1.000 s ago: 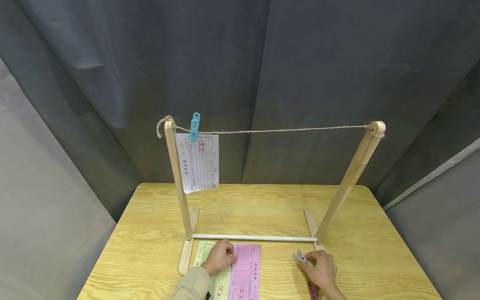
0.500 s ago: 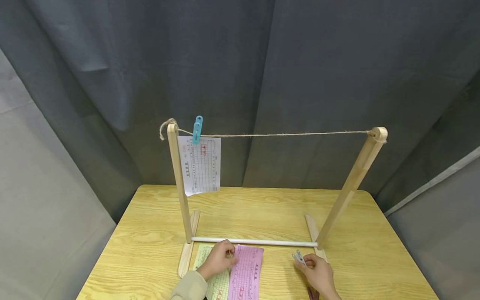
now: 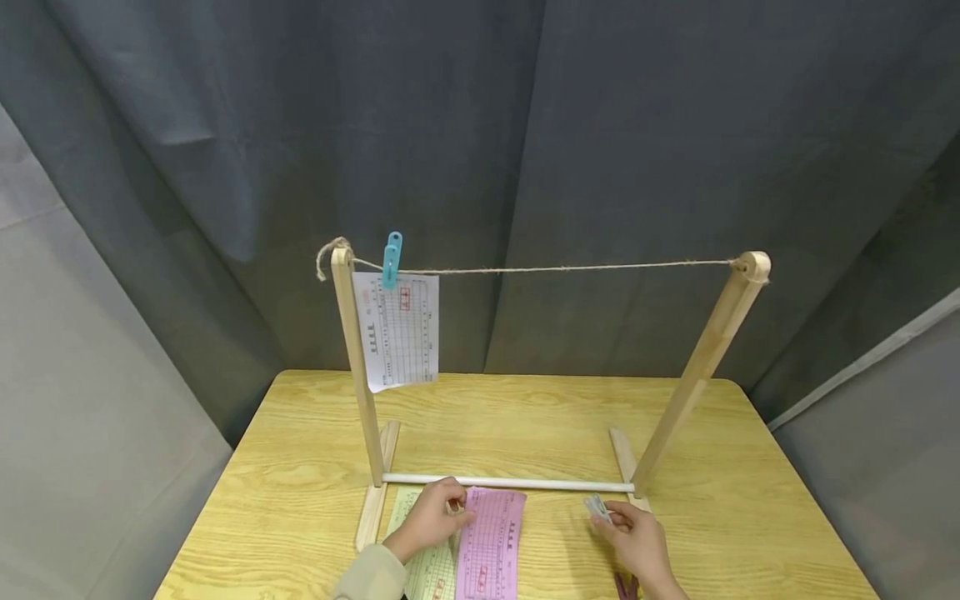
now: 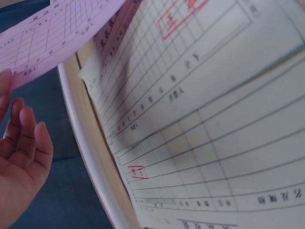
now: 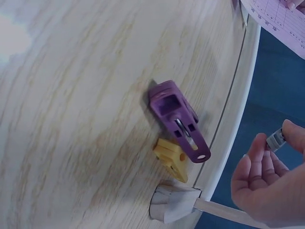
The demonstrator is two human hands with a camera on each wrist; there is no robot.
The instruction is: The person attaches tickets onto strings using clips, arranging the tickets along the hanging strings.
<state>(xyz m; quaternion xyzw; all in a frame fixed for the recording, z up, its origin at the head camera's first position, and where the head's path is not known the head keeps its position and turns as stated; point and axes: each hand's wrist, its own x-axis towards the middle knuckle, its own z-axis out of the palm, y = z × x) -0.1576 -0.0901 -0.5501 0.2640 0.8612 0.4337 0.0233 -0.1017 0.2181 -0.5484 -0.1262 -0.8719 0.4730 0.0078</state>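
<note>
My left hand (image 3: 437,518) pinches the left edge of a pink printed form (image 3: 491,542). In the left wrist view this pink sheet is raised off the paler forms (image 4: 157,90) beneath. A light green form (image 3: 431,575) lies partly under the left forearm. Over the table at right, my right hand (image 3: 637,542) holds a small grey clothespin (image 3: 597,508) between thumb and fingertips. Near that hand lie a purple clothespin (image 5: 178,121) and a yellow one (image 5: 171,160). A blue clothespin (image 3: 391,260) fastens a white form (image 3: 397,333) to the string (image 3: 525,270), close to its left end.
Two wooden posts (image 3: 697,375) carry the string. A white rod (image 3: 510,482) joins their feet low down, just beyond the hands. The wooden table (image 3: 247,533) ends at a dark curtain (image 3: 600,167), with pale grey partitions (image 3: 97,417) at the sides.
The grey clothespin has turned a little in my right hand, which has shifted slightly left. The pink form has tilted and moved slightly right. My left hand keeps nearly the same place.
</note>
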